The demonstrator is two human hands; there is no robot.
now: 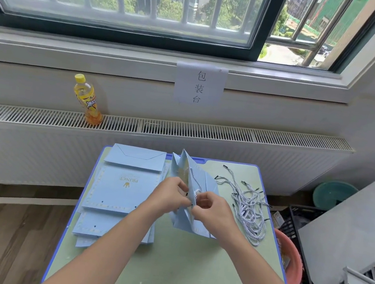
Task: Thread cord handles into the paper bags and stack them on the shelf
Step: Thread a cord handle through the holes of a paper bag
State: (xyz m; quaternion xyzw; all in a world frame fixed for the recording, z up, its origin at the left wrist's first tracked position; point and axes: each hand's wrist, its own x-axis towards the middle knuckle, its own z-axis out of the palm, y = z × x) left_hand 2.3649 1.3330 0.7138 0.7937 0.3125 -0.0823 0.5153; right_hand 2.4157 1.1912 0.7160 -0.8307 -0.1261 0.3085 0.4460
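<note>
Yellow drink bottle (88, 99) stands on the radiator grille (206, 131) under a paper sign (200, 84). On my small green table (179, 259), a stack of flat blue bags (119, 192) lies at left and a tangle of loose cords (250, 206) at right. Between them, one partly opened bag (197, 180) stands tilted. My left hand (170, 194) pinches its top edge; my right hand (211, 207) pinches a cord (196, 186) at that edge.

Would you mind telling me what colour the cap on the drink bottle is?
The plastic drink bottle's cap is yellow, seen clearly in the head view.
</note>
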